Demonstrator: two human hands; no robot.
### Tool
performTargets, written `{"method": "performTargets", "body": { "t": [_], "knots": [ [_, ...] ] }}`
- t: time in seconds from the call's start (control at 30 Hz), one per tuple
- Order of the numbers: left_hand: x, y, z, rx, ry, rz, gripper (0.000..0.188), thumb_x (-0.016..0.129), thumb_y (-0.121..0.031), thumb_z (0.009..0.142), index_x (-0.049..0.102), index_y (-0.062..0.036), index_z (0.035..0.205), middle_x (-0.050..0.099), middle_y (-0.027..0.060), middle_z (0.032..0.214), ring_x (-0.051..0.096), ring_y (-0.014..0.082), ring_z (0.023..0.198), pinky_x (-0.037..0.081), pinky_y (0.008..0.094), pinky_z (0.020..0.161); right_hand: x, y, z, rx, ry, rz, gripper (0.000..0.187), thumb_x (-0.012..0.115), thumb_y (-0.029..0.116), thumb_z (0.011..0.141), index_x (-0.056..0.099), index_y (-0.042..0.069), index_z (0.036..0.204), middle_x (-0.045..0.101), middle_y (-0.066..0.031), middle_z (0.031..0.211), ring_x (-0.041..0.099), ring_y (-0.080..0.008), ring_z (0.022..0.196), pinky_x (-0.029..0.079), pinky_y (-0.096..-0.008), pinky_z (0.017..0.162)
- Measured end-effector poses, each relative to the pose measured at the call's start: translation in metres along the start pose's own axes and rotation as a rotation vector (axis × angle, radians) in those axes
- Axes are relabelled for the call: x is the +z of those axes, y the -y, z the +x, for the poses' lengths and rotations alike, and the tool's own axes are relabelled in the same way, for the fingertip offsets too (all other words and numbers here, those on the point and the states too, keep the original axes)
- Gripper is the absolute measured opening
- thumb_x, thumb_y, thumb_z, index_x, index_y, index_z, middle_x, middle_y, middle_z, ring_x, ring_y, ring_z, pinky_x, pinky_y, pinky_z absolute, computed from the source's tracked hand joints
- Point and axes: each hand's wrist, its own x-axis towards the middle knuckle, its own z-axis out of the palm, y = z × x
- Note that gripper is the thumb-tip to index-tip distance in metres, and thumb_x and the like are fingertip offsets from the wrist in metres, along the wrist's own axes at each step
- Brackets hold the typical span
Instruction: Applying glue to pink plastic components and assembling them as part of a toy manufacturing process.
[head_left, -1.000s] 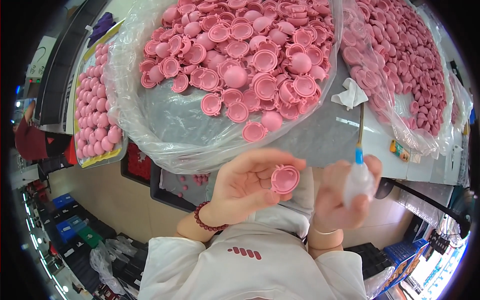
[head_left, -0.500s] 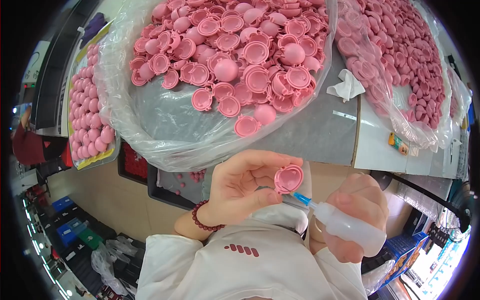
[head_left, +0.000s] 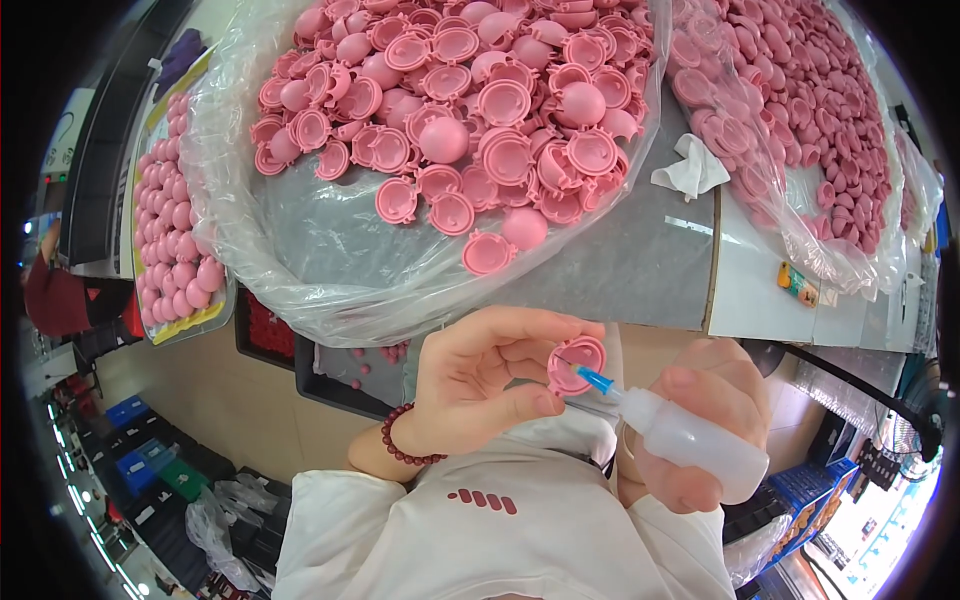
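Note:
Between the thumb and fingers of my left hand (head_left: 490, 370) is a pink plastic half-shell (head_left: 582, 358), its hollow side facing up. My right hand (head_left: 705, 410) is wrapped round a translucent white squeeze bottle (head_left: 700, 445). The bottle's blue needle tip (head_left: 595, 379) points into the shell's hollow near its lower left rim; whether it touches, I cannot tell. Beyond my hands, many similar pink half-shells (head_left: 505, 155) lie heaped in a clear plastic bag (head_left: 310, 305) spread open on the grey table.
At right, another clear bag holds more pink shells (head_left: 800, 110). A crumpled white tissue (head_left: 690, 168) and a small orange-and-green item (head_left: 797, 284) lie on the table. Left stands a tray of pink balls (head_left: 175, 225). Below the table edge sits a dark bin (head_left: 330, 385).
The bottle has moved slightly left and up, so its needle tip now reaches further over the shell's hollow. The left hand keeps its hold on the shell.

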Motion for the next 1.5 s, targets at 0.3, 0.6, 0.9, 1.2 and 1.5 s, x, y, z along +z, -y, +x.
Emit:
{"method": "performTargets", "body": {
  "t": [0.3, 0.6, 0.9, 1.2, 1.5],
  "knots": [
    [0.0, -0.003, 0.001, 0.026, 0.013, 0.072, 0.046, 0.071, -0.005, 0.068, 0.047, 0.0057, 0.106, 0.051, 0.0271, 0.106, 0.056, 0.0258, 0.096, 0.047, 0.0322, 0.08, -0.001, 0.0, 0.002, 0.032, -0.033, 0.018, 0.06, 0.053, 0.054, 0.075, 0.061, -0.005, 0.083, 0.059, -0.007, 0.068, 0.047, -0.0126, 0.048, 0.031, -0.0232, 0.037],
    [-0.002, -0.01, 0.0, 0.268, 0.027, 0.663, 0.044, 0.071, 0.003, 0.062, 0.053, 0.0073, 0.102, 0.055, 0.0233, 0.1, 0.057, 0.0286, 0.093, 0.048, 0.0336, 0.076, 0.003, 0.001, -0.003, 0.043, -0.066, 0.003, 0.056, 0.055, 0.051, 0.076, 0.062, -0.004, 0.082, 0.059, -0.0064, 0.067, 0.045, -0.0117, 0.045, 0.029, -0.0228, 0.035],
    [0.0, -0.01, 0.005, 0.449, -0.07, 0.825, 0.036, 0.068, 0.006, 0.061, 0.059, 0.0014, 0.096, 0.059, 0.0186, 0.101, 0.06, 0.0245, 0.085, 0.049, 0.0292, 0.072, -0.012, -0.018, -0.009, 0.134, -0.303, -0.184, 0.06, 0.042, 0.049, 0.083, 0.053, -0.009, 0.094, 0.053, -0.0164, 0.082, 0.053, -0.022, 0.069, 0.042, -0.0251, 0.056],
    [-0.017, 0.008, 0.005, 0.096, 0.171, -0.224, 0.039, 0.061, -0.01, 0.078, 0.04, -0.0138, 0.112, 0.052, 0.0174, 0.111, 0.058, 0.0229, 0.07, 0.051, 0.0298, 0.054, -0.031, -0.061, 0.006, 0.59, 0.042, -0.196, 0.036, 0.061, 0.001, 0.071, 0.047, -0.001, 0.104, 0.051, -0.0092, 0.108, 0.053, -0.0135, 0.087, 0.041, -0.0206, 0.065],
    [-0.013, 0.01, 0.004, -0.15, 0.258, -0.792, 0.039, 0.054, -0.013, 0.083, 0.041, -0.0146, 0.12, 0.052, 0.0167, 0.111, 0.058, 0.0211, 0.072, 0.049, 0.0274, 0.057, -0.141, -0.12, 0.064, 0.269, 0.12, -0.926, 0.041, 0.058, 0.008, 0.076, 0.048, 0.004, 0.115, 0.053, -0.0103, 0.108, 0.051, -0.0175, 0.093, 0.041, -0.0277, 0.075]
  ]
}}
